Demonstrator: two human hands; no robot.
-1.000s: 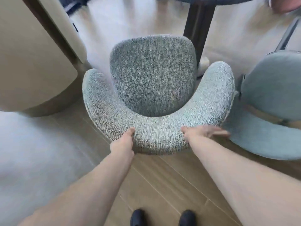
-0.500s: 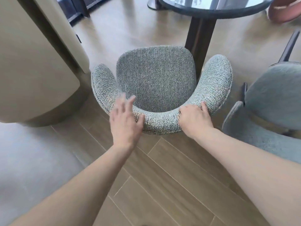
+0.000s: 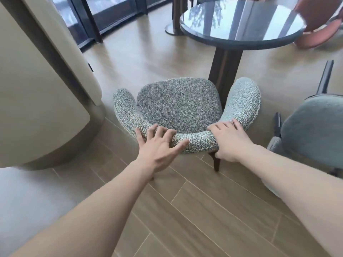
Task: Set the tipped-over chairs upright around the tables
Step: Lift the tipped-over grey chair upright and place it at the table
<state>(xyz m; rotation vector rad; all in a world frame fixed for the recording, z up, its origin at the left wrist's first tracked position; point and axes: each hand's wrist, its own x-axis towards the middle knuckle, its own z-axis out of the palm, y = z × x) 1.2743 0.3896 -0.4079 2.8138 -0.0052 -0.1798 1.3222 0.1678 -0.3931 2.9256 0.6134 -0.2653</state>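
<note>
The pink chair is blurred and edge-cut; the grey chair's front legs are hidden

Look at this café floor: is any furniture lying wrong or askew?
Yes. The blue chair at right seems tipped: a dark leg juts up behind it. The grey chair stands upright at the table, with the left hand and right hand on its backrest.

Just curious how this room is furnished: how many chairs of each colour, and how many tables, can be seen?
Speckled grey chair: 1
Plain blue-grey chair: 1
Reddish chair: 1
Round dark table: 1
Total: 4; a second table's base may show behind, but it is unclear.
</note>
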